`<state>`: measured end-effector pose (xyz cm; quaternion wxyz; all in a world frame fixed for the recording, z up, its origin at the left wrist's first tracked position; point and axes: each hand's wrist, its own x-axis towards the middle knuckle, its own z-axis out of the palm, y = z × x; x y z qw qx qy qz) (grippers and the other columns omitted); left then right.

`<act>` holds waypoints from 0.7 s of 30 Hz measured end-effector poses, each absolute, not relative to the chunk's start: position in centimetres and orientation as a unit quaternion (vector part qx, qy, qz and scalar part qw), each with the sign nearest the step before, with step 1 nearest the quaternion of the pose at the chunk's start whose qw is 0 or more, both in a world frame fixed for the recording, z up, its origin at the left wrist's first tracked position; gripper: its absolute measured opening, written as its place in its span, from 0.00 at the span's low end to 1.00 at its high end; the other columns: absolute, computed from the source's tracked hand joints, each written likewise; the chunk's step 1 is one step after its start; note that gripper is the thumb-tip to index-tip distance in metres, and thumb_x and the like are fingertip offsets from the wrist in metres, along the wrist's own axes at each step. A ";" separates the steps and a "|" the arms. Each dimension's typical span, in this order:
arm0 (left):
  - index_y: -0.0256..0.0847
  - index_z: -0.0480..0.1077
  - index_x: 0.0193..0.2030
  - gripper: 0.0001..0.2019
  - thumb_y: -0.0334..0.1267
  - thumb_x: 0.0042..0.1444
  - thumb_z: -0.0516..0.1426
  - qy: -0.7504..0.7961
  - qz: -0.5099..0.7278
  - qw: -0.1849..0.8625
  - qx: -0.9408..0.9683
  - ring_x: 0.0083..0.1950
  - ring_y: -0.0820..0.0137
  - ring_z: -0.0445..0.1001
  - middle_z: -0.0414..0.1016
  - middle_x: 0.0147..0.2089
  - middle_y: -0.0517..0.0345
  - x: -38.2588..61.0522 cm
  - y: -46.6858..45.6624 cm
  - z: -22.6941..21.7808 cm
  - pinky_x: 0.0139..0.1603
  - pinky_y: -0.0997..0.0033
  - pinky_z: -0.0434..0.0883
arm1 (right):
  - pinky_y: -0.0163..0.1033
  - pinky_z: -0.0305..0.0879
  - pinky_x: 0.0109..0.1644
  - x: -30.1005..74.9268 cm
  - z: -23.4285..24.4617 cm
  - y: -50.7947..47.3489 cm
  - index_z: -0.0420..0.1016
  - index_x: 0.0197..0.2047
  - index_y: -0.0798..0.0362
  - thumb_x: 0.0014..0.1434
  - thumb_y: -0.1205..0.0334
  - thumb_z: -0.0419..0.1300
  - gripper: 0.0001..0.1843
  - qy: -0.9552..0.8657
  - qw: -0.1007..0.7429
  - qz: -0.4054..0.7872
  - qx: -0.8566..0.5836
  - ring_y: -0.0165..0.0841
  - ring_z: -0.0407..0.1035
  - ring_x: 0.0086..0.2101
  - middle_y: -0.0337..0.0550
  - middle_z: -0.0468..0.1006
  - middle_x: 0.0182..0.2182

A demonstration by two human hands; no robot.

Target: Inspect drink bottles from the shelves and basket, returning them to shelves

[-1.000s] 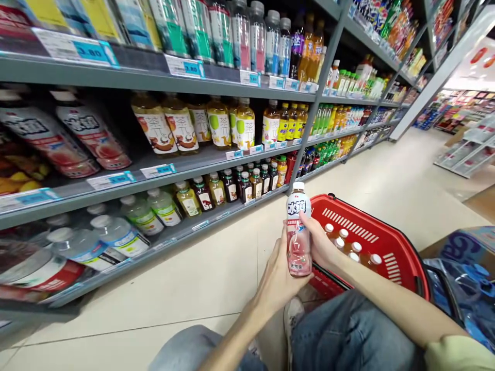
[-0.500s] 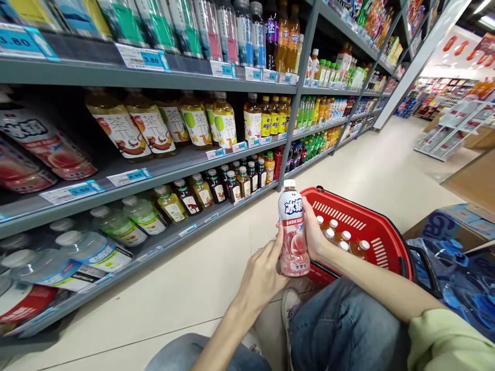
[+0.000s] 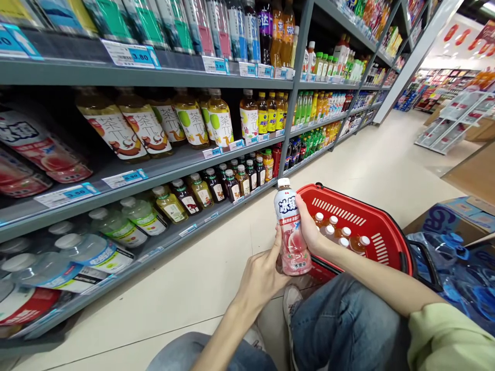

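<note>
Tipping slightly since a second ago, the white-capped plastic bottle with a white-and-pink peach label (image 3: 293, 232) is now leaning leftward at its top. Both hands are clasping it: the left hand (image 3: 263, 270) is supporting its lower left side, the right hand (image 3: 310, 226) is wrapping its upper right. Its long axis is running near upright, just before the left edge of the red plastic basket (image 3: 394, 242), nearer the right hand. Inside, white-capped amber bottles (image 3: 359, 245) are standing; beyond, a grey metal shelf (image 3: 174, 77) is stretching away.
</note>
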<state>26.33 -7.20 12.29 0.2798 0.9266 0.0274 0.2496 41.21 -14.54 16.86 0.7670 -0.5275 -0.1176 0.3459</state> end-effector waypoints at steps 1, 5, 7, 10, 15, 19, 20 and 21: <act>0.38 0.36 0.77 0.46 0.38 0.59 0.59 0.028 0.249 0.281 0.927 0.29 0.68 0.76 0.79 0.32 0.60 26.3 -7.2 12.3 0.31 0.73 0.71 | 0.37 0.69 0.32 41.4 16.5 -14.6 0.74 0.33 0.52 0.53 0.31 0.63 0.29 -0.113 0.769 0.342 -0.527 0.31 0.69 0.24 0.39 0.78 0.26; 0.38 0.37 0.77 0.46 0.38 0.58 0.59 0.035 0.247 0.283 0.926 0.29 0.68 0.77 0.79 0.32 0.60 26.4 -7.4 12.3 0.31 0.74 0.70 | 0.36 0.68 0.33 41.8 15.9 -14.6 0.75 0.33 0.52 0.54 0.33 0.63 0.28 -0.117 0.766 0.347 -0.528 0.31 0.68 0.24 0.39 0.78 0.26; 0.37 0.37 0.77 0.45 0.39 0.59 0.58 0.036 0.248 0.281 0.926 0.28 0.68 0.77 0.79 0.31 0.60 26.5 -7.4 12.3 0.31 0.74 0.70 | 0.36 0.68 0.34 41.9 15.9 -14.6 0.76 0.34 0.53 0.55 0.34 0.62 0.27 -0.126 0.768 0.331 -0.534 0.32 0.70 0.26 0.39 0.79 0.28; 0.36 0.37 0.77 0.44 0.40 0.60 0.58 0.034 0.250 0.283 0.925 0.29 0.68 0.77 0.79 0.32 0.59 26.4 -7.5 12.3 0.31 0.74 0.70 | 0.36 0.68 0.34 41.9 16.0 -14.5 0.77 0.36 0.53 0.55 0.35 0.63 0.27 -0.134 0.772 0.311 -0.538 0.33 0.71 0.29 0.40 0.80 0.30; 0.37 0.37 0.77 0.44 0.40 0.60 0.57 0.033 0.250 0.285 0.925 0.29 0.69 0.77 0.79 0.32 0.59 26.4 -7.5 12.4 0.30 0.75 0.70 | 0.37 0.68 0.32 41.9 16.1 -14.6 0.76 0.34 0.53 0.54 0.34 0.63 0.27 -0.119 0.766 0.327 -0.540 0.33 0.70 0.26 0.39 0.79 0.27; 0.38 0.38 0.77 0.45 0.42 0.59 0.59 0.038 0.253 0.282 0.925 0.28 0.69 0.77 0.79 0.31 0.61 26.4 -7.5 12.2 0.31 0.74 0.70 | 0.38 0.68 0.31 41.9 16.1 -14.6 0.77 0.36 0.54 0.54 0.32 0.62 0.29 -0.115 0.754 0.355 -0.540 0.34 0.71 0.25 0.41 0.80 0.27; 0.38 0.38 0.77 0.46 0.42 0.58 0.60 0.037 0.255 0.279 0.925 0.28 0.69 0.77 0.79 0.31 0.61 26.4 -7.5 12.2 0.31 0.74 0.70 | 0.38 0.67 0.31 42.0 16.1 -14.6 0.77 0.37 0.54 0.54 0.32 0.62 0.30 -0.119 0.753 0.358 -0.539 0.34 0.71 0.26 0.41 0.80 0.28; 0.39 0.38 0.77 0.47 0.42 0.58 0.61 0.036 0.258 0.276 0.925 0.29 0.69 0.77 0.79 0.31 0.62 26.4 -7.4 12.1 0.31 0.74 0.70 | 0.37 0.67 0.30 42.1 15.9 -14.6 0.77 0.38 0.54 0.55 0.32 0.61 0.30 -0.123 0.753 0.357 -0.539 0.34 0.71 0.27 0.41 0.80 0.29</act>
